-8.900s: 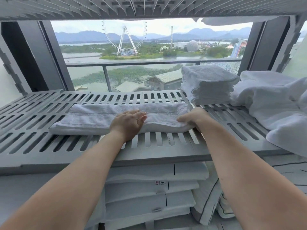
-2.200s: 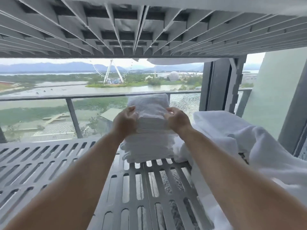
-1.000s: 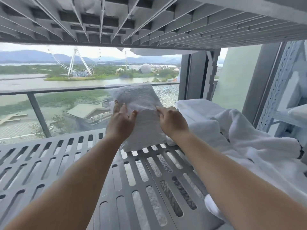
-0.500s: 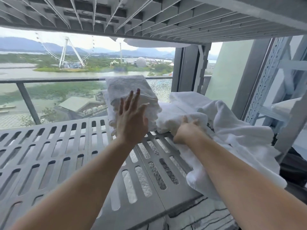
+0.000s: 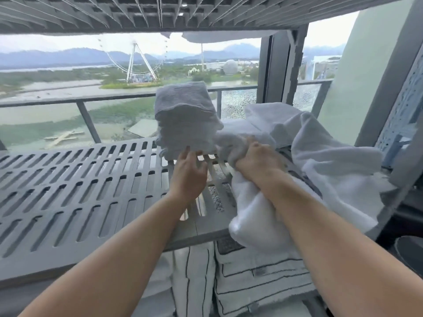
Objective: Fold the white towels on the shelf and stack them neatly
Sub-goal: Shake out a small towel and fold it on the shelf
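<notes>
Folded towel stack (image 5: 186,120) stands upright at the back of the slatted shelf (image 5: 68,184), several layers, edges roughly squared, top slightly leaning. This part looks done. Right hand (image 5: 256,161) is curled into a bunched loose towel (image 5: 248,223), which drapes over the shelf's front edge just right of the stack. Left hand (image 5: 188,172) has its fingers relaxed and slightly spread and grips nothing; the fingertips are at the foot of the stack, contact can't be told. Unfolded heap (image 5: 325,143) is piled on the right end of the shelf, crumpled, touching the gripped towel. Judgement: partway through, one stack built, the gripped towel is next to fold, the heap still to go, count unclear. Towels are white terry, thick, nubbly, soft and floppy, and should crease easily. Shelf is grey rigid plastic or metal with long rounded slots. Upper shelf (image 5: 160,12) shows a ribbed grid underside. Below, flat folded linens (image 5: 258,277), white with dark piping lines. Behind, glass and a grey railing (image 5: 91,100).
</notes>
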`<state>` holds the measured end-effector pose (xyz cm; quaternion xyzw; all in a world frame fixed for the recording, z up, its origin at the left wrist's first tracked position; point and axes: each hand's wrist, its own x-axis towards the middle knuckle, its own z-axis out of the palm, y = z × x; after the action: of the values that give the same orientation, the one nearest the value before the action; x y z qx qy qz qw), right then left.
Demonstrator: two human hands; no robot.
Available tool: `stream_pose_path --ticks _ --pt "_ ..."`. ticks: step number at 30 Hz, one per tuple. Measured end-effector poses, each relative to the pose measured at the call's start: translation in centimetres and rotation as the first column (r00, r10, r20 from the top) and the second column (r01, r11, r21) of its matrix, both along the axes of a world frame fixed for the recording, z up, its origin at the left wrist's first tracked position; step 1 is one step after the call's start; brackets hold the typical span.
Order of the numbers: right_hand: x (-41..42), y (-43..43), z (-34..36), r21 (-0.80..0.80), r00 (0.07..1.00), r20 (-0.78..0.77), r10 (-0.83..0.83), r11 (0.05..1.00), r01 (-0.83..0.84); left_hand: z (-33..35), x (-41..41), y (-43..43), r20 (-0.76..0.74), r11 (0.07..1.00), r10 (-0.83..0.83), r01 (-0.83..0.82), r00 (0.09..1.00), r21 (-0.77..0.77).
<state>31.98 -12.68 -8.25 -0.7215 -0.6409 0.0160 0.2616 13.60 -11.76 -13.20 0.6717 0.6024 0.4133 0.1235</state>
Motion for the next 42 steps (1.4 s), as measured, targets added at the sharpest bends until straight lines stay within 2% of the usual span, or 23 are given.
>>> stream_pose_path --ticks 3,5,7,9,10,12,14,17,20,22,24,27,29,32,33,35,37,39,40,42 --pt "-2.9 -1.2 0.8 0.127 0.966 -0.22 0.135 0.986 -0.108 0.4 -1.2 -1.9 0.139 0.995 0.09 -0.084 0.986 -0.045" --pt "-5.2 -1.9 1.1 0.13 0.886 -0.393 0.244 0.969 -0.209 0.9 -2.6 -3.4 0.207 0.994 0.106 -0.097 0.973 -0.053" --pt "-7.7 -2.8 1.5 0.112 0.715 -0.629 0.306 0.945 -0.306 1.6 -4.3 -5.1 0.367 0.998 0.041 -0.02 0.929 -0.061" --pt "-10.4 -3.2 1.4 0.133 0.446 -0.828 0.341 0.891 -0.433 2.3 -6.3 -6.8 0.541 0.993 -0.032 0.086 0.84 -0.076" --pt "-11.9 -3.4 1.2 0.158 0.327 -0.88 0.345 0.861 -0.484 2.7 -7.5 -7.6 0.603 0.99 -0.055 0.123 0.796 -0.072" --pt "-15.3 -3.9 1.1 0.167 0.179 -0.934 0.308 0.822 -0.544 3.2 -10.3 -8.7 0.661 0.988 -0.07 0.144 0.747 -0.058" --pt "-18.9 -4.3 0.9 0.172 0.088 -0.959 0.27 0.799 -0.576 3.6 -13.9 -9.5 0.668 0.99 -0.09 0.14 0.738 -0.021" --pt "-24.7 -4.8 0.3 0.195 0.063 -0.956 0.287 0.778 -0.597 3.7 -20.0 -10.6 0.684 0.993 -0.099 0.118 0.723 0.02" --pt "-30.5 -5.4 0.0 0.197 0.023 -0.962 0.272 0.751 -0.631 4.2 -25.8 -11.8 0.755 0.974 -0.189 0.219 0.627 0.062" --pt "-34.0 -5.5 0.1 0.192 0.017 -0.962 0.271 0.721 -0.666 4.8 -29.3 -12.7 0.707 0.982 -0.11 0.185 0.699 -0.03" --pt "-36.9 -5.4 0.4 0.19 0.034 -0.958 0.284 0.72 -0.667 5.2 -32.6 -13.0 0.619 0.99 0.048 0.046 0.784 -0.135" --pt "-40.3 -5.0 0.7 0.218 -0.034 -0.965 0.261 0.719 -0.66 6.0 -37.1 -12.5 0.511 0.983 0.169 -0.106 0.843 -0.151" --pt "-41.9 -4.4 0.9 0.21 -0.098 -0.976 0.194 0.715 -0.666 6.6 -39.6 -11.9 0.475 0.974 0.222 -0.174 0.852 -0.144" --pt "-42.9 -3.1 1.3 0.216 -0.163 -0.976 0.144 0.726 -0.653 7.4 -43.4 -10.8 0.526 0.969 0.241 -0.179 0.815 -0.168" --pt "-42.5 -2.4 1.3 0.231 -0.164 -0.973 0.164 0.723 -0.651 7.6 -44.8 -10.4 0.517 0.964 0.264 -0.202 0.814 -0.173" --pt "-40.9 -1.0 0.7 0.201 -0.058 -0.974 0.217 0.727 -0.657 7.7 -48.0 -9.2 0.403 0.938 0.344 -0.291 0.848 -0.189" --pt "-38.6 0.3 -0.7 0.057 0.235 -0.947 0.221 0.832 -0.552 7.2 -50.8 -8.5 0.143 0.884 0.452 -0.421 0.881 -0.202" --pt "-36.9 1.3 -2.2 -0.043 0.578 -0.807 0.12 0.965 -0.26 6.1 -52.1 -8.1 -0.096 0.822 0.509 -0.516 0.856 -0.243" --pt "-36.7 1.6 -2.6 -0.03 0.68 -0.729 0.075 0.989 -0.141 5.6 -52.0 -8.2 -0.182 0.799 0.519 -0.55 0.835 -0.243" --pt "-37.3 1.8 -2.8 -0.014 0.806 -0.584 0.095 0.992 -0.127 4.7 -50.9 -8.2 -0.327 0.789 0.525 -0.593 0.786 -0.158"
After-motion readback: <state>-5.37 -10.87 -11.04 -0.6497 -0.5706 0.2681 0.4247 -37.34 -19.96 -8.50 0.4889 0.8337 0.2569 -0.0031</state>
